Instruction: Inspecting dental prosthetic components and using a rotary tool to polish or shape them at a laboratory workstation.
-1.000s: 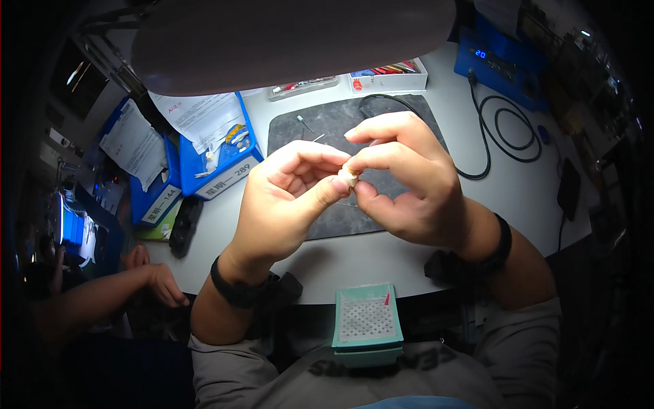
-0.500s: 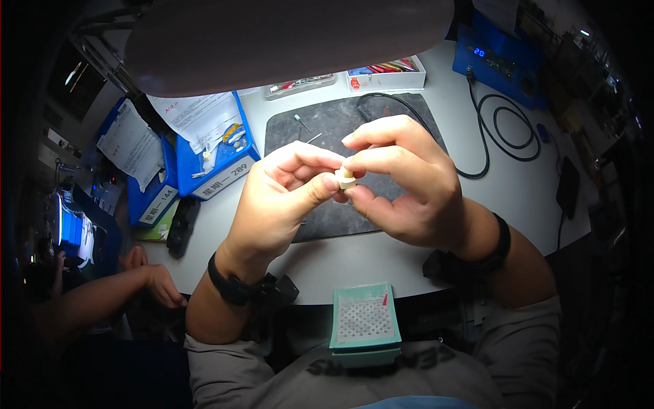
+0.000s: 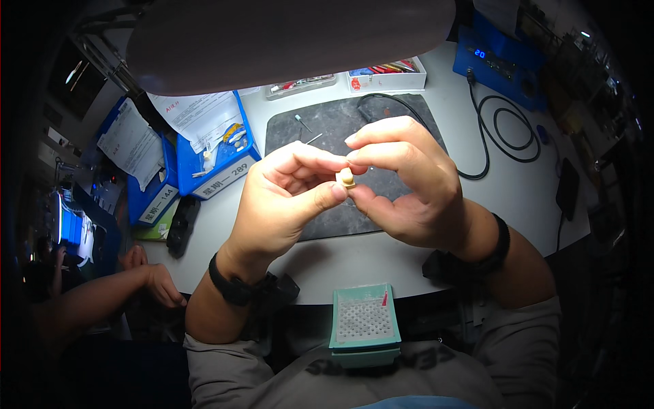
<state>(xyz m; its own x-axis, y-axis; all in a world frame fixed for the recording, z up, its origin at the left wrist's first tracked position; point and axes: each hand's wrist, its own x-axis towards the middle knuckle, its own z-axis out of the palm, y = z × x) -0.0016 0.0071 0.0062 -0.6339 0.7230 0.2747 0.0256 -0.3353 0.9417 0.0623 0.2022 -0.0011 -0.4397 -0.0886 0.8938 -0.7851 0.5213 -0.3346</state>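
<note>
Between my fingertips, above a dark grey mat point(image 3: 306, 123), sits a small cream-coloured tooth model point(image 3: 346, 178) with a rounded top and a wider base. My left hand point(image 3: 269, 198) pinches it with thumb and forefinger from the left. From the right, the thumb and forefinger of my right hand point(image 3: 415, 184) also close on it; its other fingers are bent above. Part of the tooth model is hidden by the fingertips. Behind my hands, a thin rod-like tool point(image 3: 304, 123) lies on the mat.
Blue bins point(image 3: 253, 146) with papers and small parts stand at the left. Further back are a white box of coloured tools point(image 3: 388, 82) and a blue control unit point(image 3: 470, 61) with a black cable. A lamp point(image 3: 293, 41) overhangs the table. A co-worker's hand point(image 3: 163, 285) rests at the left.
The tooth model has turned and tilted between my fingertips, so its rounded top shows more. My fingers have shifted slightly; both hands stay in nearly the same place.
</note>
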